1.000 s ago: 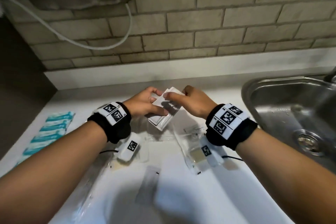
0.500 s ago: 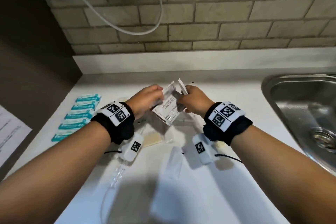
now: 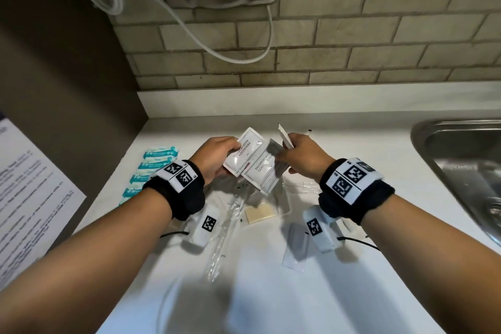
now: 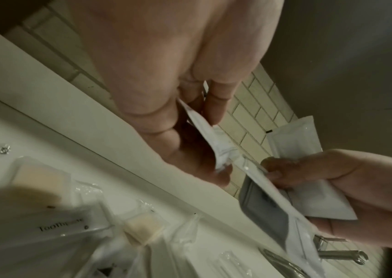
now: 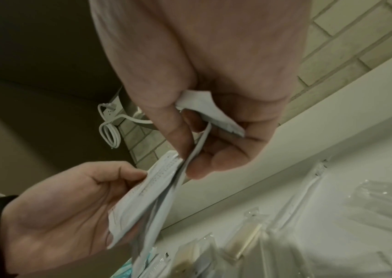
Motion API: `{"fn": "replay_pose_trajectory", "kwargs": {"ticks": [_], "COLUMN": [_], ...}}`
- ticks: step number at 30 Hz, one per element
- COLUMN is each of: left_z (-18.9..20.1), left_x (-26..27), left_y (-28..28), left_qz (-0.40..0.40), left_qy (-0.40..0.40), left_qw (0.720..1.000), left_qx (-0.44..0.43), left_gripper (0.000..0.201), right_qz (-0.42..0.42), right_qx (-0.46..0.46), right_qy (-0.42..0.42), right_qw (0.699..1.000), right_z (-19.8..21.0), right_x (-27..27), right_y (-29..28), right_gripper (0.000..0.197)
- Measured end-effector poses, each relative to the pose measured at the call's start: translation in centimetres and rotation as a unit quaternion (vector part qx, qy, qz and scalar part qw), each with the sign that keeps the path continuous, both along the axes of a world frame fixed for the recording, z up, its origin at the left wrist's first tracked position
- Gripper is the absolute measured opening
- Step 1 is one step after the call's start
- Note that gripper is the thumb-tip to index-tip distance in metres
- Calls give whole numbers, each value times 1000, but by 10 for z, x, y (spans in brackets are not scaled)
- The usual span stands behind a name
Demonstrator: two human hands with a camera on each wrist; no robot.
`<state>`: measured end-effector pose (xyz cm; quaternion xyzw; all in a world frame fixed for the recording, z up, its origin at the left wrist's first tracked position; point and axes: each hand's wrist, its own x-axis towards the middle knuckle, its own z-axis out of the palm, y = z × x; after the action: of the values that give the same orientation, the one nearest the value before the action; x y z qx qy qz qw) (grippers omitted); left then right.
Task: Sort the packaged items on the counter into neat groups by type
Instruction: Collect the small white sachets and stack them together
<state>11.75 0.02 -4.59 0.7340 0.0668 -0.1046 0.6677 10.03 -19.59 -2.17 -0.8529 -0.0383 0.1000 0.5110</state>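
Both hands hold white shampoo sachets above the white counter (image 3: 271, 293). My left hand (image 3: 217, 156) grips one shampoo sachet (image 3: 244, 150) by its left edge, thumb on top. My right hand (image 3: 299, 158) pinches a second sachet (image 3: 264, 171) that overlaps the first, and holds another thin white packet (image 3: 284, 137) that sticks up behind its fingers. In the left wrist view the left fingers (image 4: 216, 105) clamp the sachet (image 4: 214, 139). The right wrist view has the right thumb (image 5: 178, 135) pressed on the sachets (image 5: 142, 203).
A row of teal packets (image 3: 151, 168) lies at the counter's left edge. Clear-wrapped soap (image 3: 260, 213), a toothbrush pack (image 3: 225, 230) and other clear packets lie under the hands. A steel sink (image 3: 461, 171) is at the right. Paper (image 3: 24, 198) lies at far left.
The hands have spread the stacked sachets apart into a fan, left hand pulling one to the left. The head view has shifted left, so the sink sits nearer the right edge.
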Motion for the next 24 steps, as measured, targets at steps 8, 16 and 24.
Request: {"fn": "replay_pose_trajectory", "kwargs": {"ticks": [8, 16, 24], "left_z": [5, -16, -23], "left_x": [-24, -38, -47], "left_y": [-10, -12, -3], "left_qz": [-181, -199, -179], "left_qy": [82, 47, 58], "left_qw": [978, 979, 982], "left_qx": [-66, -5, 25], "left_gripper": [36, 32, 26], "right_qz": [-23, -14, 68], "right_qx": [2, -115, -134], "right_qy": [-54, -82, -54], "right_qw": [998, 990, 987], "right_z": [-2, -15, -19], "right_x": [-4, -35, -70], "right_y": [19, 5, -3], "right_gripper": [21, 24, 48]}}
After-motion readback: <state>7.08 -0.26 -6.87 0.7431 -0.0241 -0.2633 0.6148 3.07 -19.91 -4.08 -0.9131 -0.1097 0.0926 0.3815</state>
